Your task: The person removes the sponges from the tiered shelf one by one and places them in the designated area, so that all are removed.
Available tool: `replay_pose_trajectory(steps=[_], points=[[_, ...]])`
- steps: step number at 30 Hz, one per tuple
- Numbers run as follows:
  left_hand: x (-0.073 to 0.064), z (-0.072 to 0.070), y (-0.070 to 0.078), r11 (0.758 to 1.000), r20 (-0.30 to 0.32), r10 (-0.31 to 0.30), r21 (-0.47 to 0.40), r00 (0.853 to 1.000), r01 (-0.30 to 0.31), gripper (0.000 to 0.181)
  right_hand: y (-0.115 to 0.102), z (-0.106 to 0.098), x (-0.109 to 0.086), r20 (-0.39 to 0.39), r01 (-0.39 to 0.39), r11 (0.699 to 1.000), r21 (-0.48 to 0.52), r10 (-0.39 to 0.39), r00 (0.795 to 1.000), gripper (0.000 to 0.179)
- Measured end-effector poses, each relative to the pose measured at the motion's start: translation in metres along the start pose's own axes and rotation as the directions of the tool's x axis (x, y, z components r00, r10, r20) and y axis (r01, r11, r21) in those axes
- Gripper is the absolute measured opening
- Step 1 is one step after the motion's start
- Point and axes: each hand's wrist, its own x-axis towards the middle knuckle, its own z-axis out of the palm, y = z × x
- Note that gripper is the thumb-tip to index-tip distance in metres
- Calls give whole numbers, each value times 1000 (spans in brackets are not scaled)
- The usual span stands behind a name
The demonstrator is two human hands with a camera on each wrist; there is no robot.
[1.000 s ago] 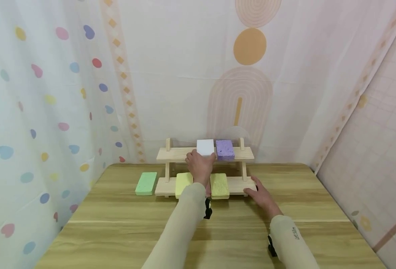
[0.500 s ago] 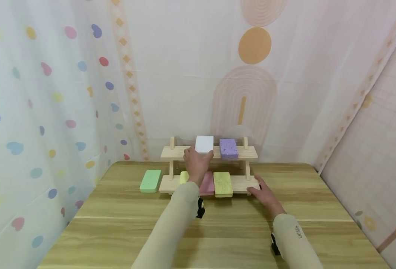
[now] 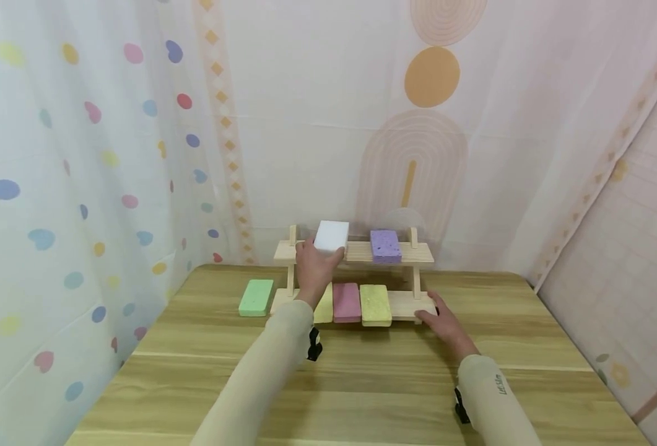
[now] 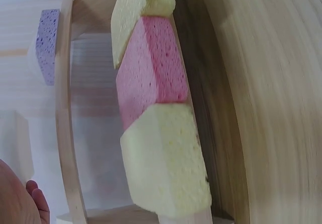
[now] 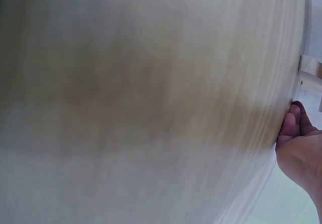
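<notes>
My left hand grips a white sponge by its sides at the upper shelf of a two-tier wooden rack. Whether the sponge touches the shelf cannot be told. To its right on that shelf leans a purple sponge. Along the lower shelf are a pale yellow sponge, partly behind my left arm in the head view, a pink sponge and a yellow sponge. My right hand holds the rack's lower right end between thumb and fingers.
A green sponge lies on the wood-grain table, left of the rack. Behind the rack hangs a patterned curtain, which also covers the left side. The rack's upright posts rise above the top shelf.
My left hand has shifted left along the upper shelf with the white sponge, widening its gap from the purple one. More of the pink sponge shows. The right hand stays on the rack.
</notes>
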Motion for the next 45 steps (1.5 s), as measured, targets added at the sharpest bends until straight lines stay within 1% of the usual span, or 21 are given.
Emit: replay_pose_trajectory(steps=[4,7,12,18,20,25,28,31,36,42,45], points=[[3,-9,-2,1000,10,10,-12,1000,-10,79,1,-1,0,1,3,1000,-3,-3,1000,80],[6,-17,-2,999,13,24,-38,1000,-23,77,2,-3,1,-2,1,1000,-11,-1,1000,80],[13,-35,-3,998,9,41,-57,999,-41,77,2,-4,2,-7,-1,1000,-16,1,1000,81],[24,-60,-6,998,-13,53,-26,999,-53,77,0,-4,1,0,12,1000,8,-12,1000,81],[28,-67,-8,999,-19,52,-15,998,-52,77,0,-5,0,15,6,1000,9,-6,1000,80],[39,-87,-15,998,-66,57,0,996,-58,77,1,-6,-1,22,-3,1000,9,3,1000,80],[44,-99,-20,998,-82,63,0,995,-63,76,2,-6,-2,19,-12,1000,6,12,1000,81],[48,-110,-27,998,-85,63,2,994,-63,77,2,-7,-2,15,-15,1000,2,15,1000,80],[51,-126,-43,999,-93,35,17,995,-34,79,1,-9,-2,12,-10,1000,-7,10,1000,79],[48,-143,-71,1000,-93,13,19,996,-12,77,2,-9,-2,11,-10,1000,-9,10,1000,79],[46,-149,-86,999,-90,-14,41,996,18,77,2,-9,-2,12,-5,1000,-18,5,1000,80]])
